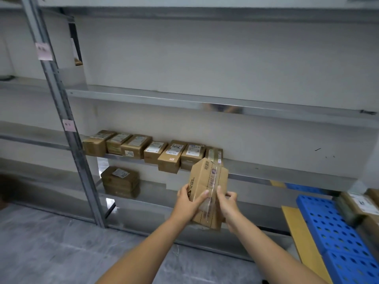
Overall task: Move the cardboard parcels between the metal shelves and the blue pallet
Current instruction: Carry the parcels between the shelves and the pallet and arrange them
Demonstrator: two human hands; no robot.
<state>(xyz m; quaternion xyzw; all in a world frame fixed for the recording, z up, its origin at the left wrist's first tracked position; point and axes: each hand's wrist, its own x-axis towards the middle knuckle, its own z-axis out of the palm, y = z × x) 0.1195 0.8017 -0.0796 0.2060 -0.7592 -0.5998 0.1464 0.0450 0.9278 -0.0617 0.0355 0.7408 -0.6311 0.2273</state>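
A taped cardboard parcel (209,181) is held in the air in front of the metal shelves (266,171), its far end close to the shelf edge. My left hand (189,201) grips its left side and my right hand (226,203) grips its right side. Several labelled parcels (151,149) stand in a row on the same shelf, just left of and behind the held one. On the shelf below lies a stack of parcels (121,182). The blue pallet (336,232) is on the floor at the lower right, with parcels (363,206) on it.
A grey upright post (67,128) of the shelving stands at the left, with pink tags on it. The upper shelves (205,99) hold nothing in view. A yellow strip (301,238) runs along the pallet's left side. Grey floor (51,242) lies below.
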